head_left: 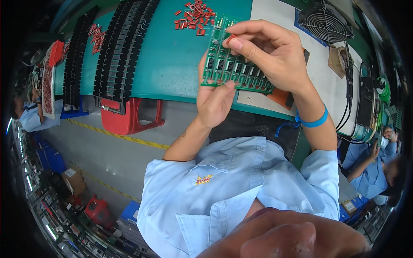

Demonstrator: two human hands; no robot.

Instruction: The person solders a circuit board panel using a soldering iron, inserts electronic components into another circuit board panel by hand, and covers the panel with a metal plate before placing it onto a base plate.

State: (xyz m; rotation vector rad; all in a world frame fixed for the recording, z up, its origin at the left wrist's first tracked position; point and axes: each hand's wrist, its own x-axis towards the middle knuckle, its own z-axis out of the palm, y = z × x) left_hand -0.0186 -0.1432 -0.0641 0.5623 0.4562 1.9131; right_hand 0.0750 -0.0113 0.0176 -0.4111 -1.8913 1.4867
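My left hand point(214, 101) holds a green circuit board point(232, 64) from below, thumb on its lower edge, above the teal workbench point(172, 56). The board carries rows of dark components. My right hand point(269, 53) reaches over the board's top, pinching a small red component point(230, 38) between thumb and forefinger against the board's upper part. A blue band point(314, 121) circles my right wrist. A pile of loose red components point(195, 16) lies on the bench just beyond the board.
Long black trays point(120, 47) of parts lie across the bench at left, with more red components point(97, 35) between them. A red stool point(129, 118) stands below. A fan point(325, 21) and cables sit at right. Other workers sit at far left point(30, 116) and right point(374, 167).
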